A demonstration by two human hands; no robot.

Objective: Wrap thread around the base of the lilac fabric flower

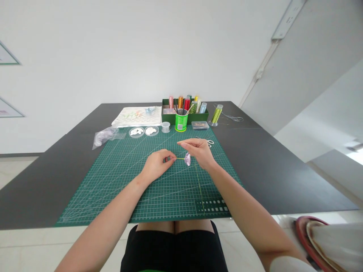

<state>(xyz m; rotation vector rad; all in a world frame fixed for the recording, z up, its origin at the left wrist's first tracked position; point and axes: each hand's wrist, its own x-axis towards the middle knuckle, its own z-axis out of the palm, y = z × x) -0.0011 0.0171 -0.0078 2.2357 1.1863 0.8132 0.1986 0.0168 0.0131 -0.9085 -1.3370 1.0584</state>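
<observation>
My left hand [157, 163] hovers over the green cutting mat [119, 181], its fingers pinched on the end of a thin yellow-green wire [179, 158]. The wire runs right to a small pale purple petal [187, 159]. My right hand [198, 149] is closed on the petal from above and behind, with the fingertips bent down around it. The two hands are a few centimetres apart, near the middle of the mat.
At the back of the dark table [283, 173] stand a green box of thread spools [185, 109], a green can [181, 121], a yellow-green spool [217, 114], two small dishes [143, 131], a white sheet [138, 116], a plastic bag [105, 136] and scissors [209, 142].
</observation>
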